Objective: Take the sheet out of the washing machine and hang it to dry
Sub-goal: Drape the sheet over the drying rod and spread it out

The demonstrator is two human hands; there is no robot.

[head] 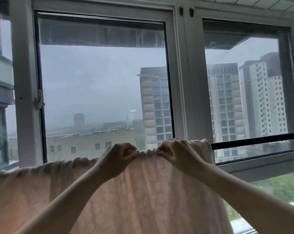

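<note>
Hanging step: left hand [121, 153] and right hand [175, 152] each pinch the bunched top edge of the pink sheet [143, 191] draped over a dark rail [254, 141]. Next, probably spreading it rightward.

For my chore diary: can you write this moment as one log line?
step: hanging | sheet: draped over black rod | left hand: pinching top fold | right hand: pinching top fold
</note>
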